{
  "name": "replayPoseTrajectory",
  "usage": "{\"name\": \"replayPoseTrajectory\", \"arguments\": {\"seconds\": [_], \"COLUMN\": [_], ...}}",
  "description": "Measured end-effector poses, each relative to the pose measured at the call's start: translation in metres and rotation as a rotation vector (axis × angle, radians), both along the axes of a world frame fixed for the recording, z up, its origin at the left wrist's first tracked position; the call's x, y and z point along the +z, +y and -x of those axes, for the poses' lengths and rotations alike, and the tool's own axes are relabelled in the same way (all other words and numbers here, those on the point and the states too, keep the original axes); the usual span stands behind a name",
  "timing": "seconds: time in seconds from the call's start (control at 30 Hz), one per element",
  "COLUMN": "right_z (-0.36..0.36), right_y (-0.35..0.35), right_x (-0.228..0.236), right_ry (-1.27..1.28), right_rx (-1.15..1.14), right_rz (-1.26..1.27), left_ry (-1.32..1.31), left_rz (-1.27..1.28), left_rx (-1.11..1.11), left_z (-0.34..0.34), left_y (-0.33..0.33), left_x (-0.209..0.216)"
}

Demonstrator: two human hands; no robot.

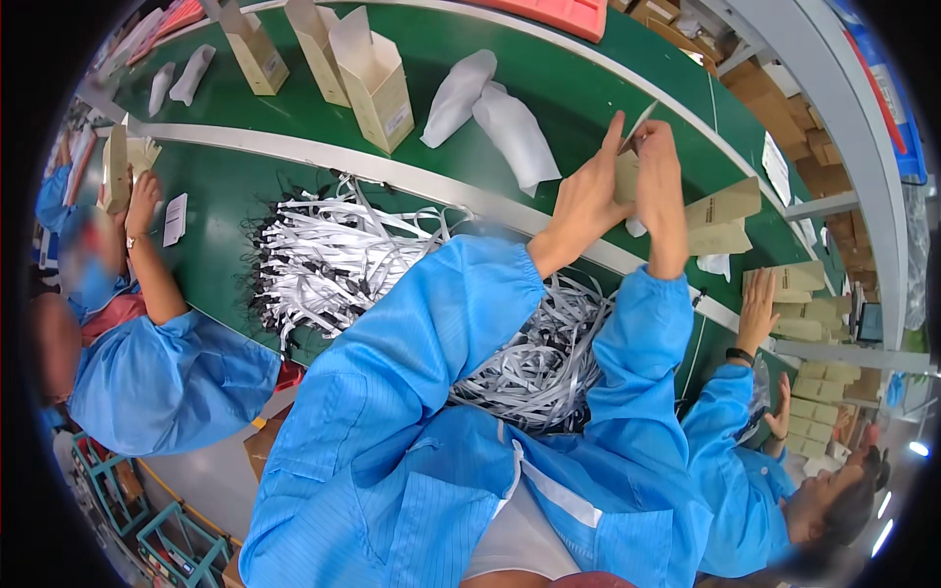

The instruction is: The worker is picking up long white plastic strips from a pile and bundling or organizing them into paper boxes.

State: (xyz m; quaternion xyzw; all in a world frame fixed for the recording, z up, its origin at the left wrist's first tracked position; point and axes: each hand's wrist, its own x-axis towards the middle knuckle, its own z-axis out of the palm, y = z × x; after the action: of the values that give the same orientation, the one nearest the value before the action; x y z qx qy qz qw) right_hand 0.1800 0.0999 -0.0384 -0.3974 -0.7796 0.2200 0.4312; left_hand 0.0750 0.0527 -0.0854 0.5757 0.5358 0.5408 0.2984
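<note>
Across the upper half of the frame runs the green conveyor belt (549, 88), with our heap of white straps (343, 255) at centre left. Right of centre, above the belt, both our hands fold a small tan carton (627, 176): the left hand (586, 201) pinches its near edge, the right hand (659, 186) clamps the far side. We should keep the creases square and the flap tucked cleanly.

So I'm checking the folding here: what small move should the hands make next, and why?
Probably press the raised flap down: both hands, left and right, pinch the tan carton, and its flap stands open.
</note>
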Motion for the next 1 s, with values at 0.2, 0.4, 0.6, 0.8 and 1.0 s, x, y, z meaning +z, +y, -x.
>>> {"name": "replayPoseTrajectory", "arguments": {"seconds": [0.2,0.4,0.6,0.8,1.0], "right_z": [-0.004,-0.014,-0.027,-0.026,-0.020], "right_y": [-0.019,-0.036,-0.090,-0.106,-0.106], "right_x": [0.024,0.042,0.072,0.069,0.065], "right_ry": [-0.144,-0.060,-0.135,-0.233,-0.259], "right_rx": [-0.003,-0.134,-0.109,0.043,0.130], "right_rz": [0.083,0.059,0.039,0.121,0.163], "left_ry": [0.018,0.016,0.174,0.524,0.854], "left_rz": [-0.153,-0.139,-0.391,0.131,0.095], "left_rx": [0.061,0.011,0.103,-0.533,-0.427], "left_z": [-0.002,-0.009,0.020,0.055,0.019], "left_y": [0.003,0.004,-0.004,-0.041,-0.052], "left_x": [-0.012,-0.014,-0.039,-0.050,-0.089]}}
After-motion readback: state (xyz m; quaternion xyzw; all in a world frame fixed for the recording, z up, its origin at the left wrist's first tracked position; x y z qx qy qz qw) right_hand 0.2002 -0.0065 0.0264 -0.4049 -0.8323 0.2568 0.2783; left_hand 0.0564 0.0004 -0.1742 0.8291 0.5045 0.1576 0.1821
